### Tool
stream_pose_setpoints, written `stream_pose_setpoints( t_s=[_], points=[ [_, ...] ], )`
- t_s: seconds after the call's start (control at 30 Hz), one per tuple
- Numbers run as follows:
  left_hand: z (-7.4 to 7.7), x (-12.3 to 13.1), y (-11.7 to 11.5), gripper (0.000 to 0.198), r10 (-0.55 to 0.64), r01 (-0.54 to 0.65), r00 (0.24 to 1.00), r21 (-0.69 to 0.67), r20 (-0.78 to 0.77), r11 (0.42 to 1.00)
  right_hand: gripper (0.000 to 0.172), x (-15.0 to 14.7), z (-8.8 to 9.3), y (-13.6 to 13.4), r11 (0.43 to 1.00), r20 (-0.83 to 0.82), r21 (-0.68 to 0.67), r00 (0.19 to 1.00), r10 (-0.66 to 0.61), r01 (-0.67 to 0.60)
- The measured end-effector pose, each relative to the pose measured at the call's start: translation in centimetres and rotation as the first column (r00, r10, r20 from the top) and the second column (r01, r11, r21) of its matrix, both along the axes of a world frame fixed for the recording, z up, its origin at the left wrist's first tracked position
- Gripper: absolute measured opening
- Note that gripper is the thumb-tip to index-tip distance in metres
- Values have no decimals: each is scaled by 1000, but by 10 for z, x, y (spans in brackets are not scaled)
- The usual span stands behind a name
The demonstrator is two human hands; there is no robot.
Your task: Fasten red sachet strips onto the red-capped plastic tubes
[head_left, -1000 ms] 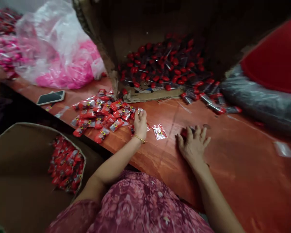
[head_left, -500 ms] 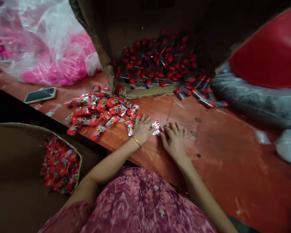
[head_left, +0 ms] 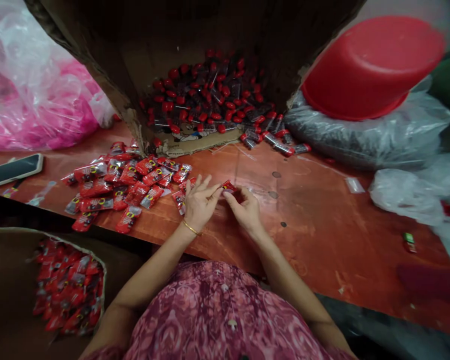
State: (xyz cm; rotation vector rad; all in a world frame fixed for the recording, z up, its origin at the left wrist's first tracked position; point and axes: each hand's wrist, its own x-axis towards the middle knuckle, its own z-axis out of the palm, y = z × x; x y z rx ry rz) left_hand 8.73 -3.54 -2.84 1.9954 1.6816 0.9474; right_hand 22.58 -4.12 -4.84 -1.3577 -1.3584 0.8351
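A small red printed packet (head_left: 228, 187) is held up a little above the table between my two hands. My right hand (head_left: 246, 210) has its thumb and fingers closed on the packet's right side. My left hand (head_left: 200, 206), with a gold bangle at the wrist, pinches the left end with thumb and forefinger, while its other fingers stay spread. Beside the left fingers lies another red packet (head_left: 179, 201), partly covered by the hand. Farther left is a loose pile of similar red and silver packets (head_left: 114, 187).
An open cardboard box (head_left: 198, 146) at the back holds many red-capped clear tubes (head_left: 217, 95), some spilling out. A lower carton (head_left: 104, 280) contains red packets. A phone (head_left: 13, 171), a pink-filled plastic bag (head_left: 52, 107) and a red tub (head_left: 375, 70) on a dark-filled bag also stand around.
The packet that lay flat between my hands is now lifted and tilted. My right hand has turned inward and closed on it, and my left fingers have come to its edge. The view has shifted right.
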Motion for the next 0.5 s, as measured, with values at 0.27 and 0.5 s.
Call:
stream_pose_setpoints(
  t_s=[0.27, 0.5],
  points=[
    [7, 18, -1, 41, 234, 132, 732, -470, 640, 873, 39, -2, 3, 2, 995, -206, -86, 977, -60, 43],
    [0, 11, 11, 27, 46, 26, 991, -514, 127, 858, 42, 15, -1, 10, 976, -195, -146, 963, -187, 160]
  ],
)
